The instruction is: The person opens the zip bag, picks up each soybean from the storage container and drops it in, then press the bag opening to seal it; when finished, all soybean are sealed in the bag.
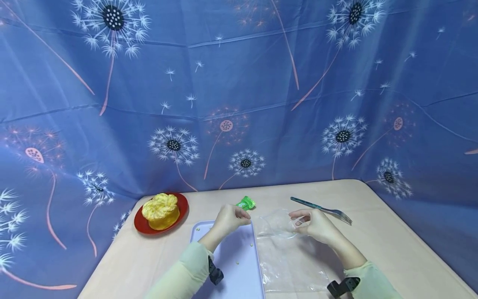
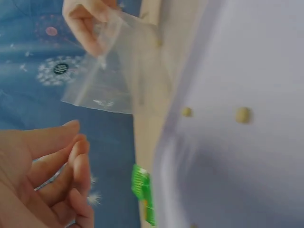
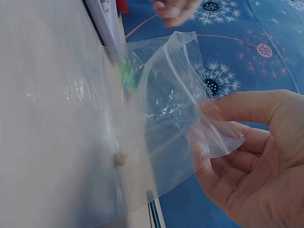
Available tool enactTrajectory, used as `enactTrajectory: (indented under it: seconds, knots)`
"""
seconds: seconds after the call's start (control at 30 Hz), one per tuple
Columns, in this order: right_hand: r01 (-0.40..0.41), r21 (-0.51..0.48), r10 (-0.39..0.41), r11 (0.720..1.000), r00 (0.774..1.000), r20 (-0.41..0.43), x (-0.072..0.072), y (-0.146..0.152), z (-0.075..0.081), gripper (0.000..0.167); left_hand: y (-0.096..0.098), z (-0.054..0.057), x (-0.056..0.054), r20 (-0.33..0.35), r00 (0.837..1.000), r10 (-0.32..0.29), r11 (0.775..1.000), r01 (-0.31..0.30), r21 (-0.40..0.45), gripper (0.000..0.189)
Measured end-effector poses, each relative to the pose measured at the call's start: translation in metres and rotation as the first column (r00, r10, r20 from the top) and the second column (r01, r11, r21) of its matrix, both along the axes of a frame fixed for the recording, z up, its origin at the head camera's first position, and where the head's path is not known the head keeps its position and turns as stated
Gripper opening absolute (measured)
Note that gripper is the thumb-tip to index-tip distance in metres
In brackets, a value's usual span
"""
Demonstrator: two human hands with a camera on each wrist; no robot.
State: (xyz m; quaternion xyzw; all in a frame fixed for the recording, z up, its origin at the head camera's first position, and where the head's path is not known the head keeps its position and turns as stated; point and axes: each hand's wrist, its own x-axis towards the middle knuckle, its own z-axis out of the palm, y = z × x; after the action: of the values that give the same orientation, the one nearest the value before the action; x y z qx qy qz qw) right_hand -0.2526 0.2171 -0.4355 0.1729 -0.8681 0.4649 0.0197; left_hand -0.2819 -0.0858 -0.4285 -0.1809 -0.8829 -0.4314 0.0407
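Observation:
My right hand (image 1: 315, 224) pinches the top of a clear zip-seal plastic bag (image 3: 161, 109) between thumb and fingers, and the bag's mouth is spread. Two small round yellowish beans (image 3: 122, 159) show through its lower part. To the left, my left hand (image 1: 229, 220) is raised over the far right edge of a pale lavender tray (image 1: 239, 286). Its thumb and curled fingertips (image 2: 80, 142) come close together; whether something small is between them I cannot tell. A few loose beans (image 2: 243, 115) lie on the tray.
A green wrapped packet (image 1: 246, 203) lies behind the tray. At the back left, a red plate (image 1: 141, 224) bears a yellow cake-like bun (image 1: 160, 211). A fork (image 1: 321, 209) with a dark green handle lies at the back right. A blue dandelion-print curtain (image 1: 239, 83) hangs behind the table.

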Motion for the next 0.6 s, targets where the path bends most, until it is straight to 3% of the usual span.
enactTrajectory:
  seconds: [0.17,0.27,0.4,0.6]
  knots:
    - [0.004,-0.005,-0.004,1.000,1.000,0.009,0.000,0.001,0.000,0.041,-0.001,-0.020,0.008,0.035,0.998,-0.058,0.992,0.061,-0.113,0.007]
    - [0.004,-0.006,-0.004,1.000,1.000,0.008,0.000,0.001,-0.001,0.040,0.000,-0.029,0.012,0.078,0.995,-0.059,0.986,0.070,-0.150,0.009]
    - [0.002,-0.004,-0.002,1.000,1.000,0.002,-0.001,0.002,-0.002,0.040,0.002,-0.036,0.015,0.089,0.995,-0.054,0.980,0.069,-0.185,0.012]
    - [-0.002,-0.017,0.002,1.000,1.000,0.002,-0.001,0.003,-0.002,0.042,0.005,-0.042,0.015,0.053,0.997,-0.062,0.964,0.074,-0.254,0.015]
